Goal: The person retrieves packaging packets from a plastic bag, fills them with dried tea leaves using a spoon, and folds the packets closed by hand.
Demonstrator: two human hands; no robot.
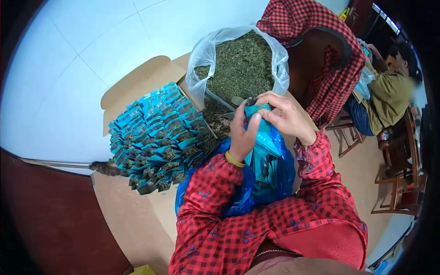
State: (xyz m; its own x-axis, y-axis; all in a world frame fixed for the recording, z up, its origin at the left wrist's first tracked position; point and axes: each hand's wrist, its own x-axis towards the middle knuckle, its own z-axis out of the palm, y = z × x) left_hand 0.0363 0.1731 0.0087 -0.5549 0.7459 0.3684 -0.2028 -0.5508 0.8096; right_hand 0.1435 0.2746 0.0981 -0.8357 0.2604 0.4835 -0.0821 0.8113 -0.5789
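My left hand (242, 133) and my right hand (285, 114) are together around the top of a small teal packet (256, 110), with fingers pinched at its edge. Below them, a blue plastic bag (286, 172) lies open on my lap, holding a stack of flat teal packets (266, 151). Left of my hands stand many teal packets (158, 133) in rows, dried leaves showing at their open tops. Just beyond my hands is a clear plastic bag (201, 52) full of dried green leaves (243, 64). A small round scoop (237, 100) rests at its near edge.
An open cardboard box (133, 85) has its flap toward the far left. A red checked cloth (321, 18) drapes over something at the upper right. Beyond it a person (389, 91) sits with a plastic bag. Wooden chairs (401, 183) stand at the right, a dark red panel (50, 215) at the left.
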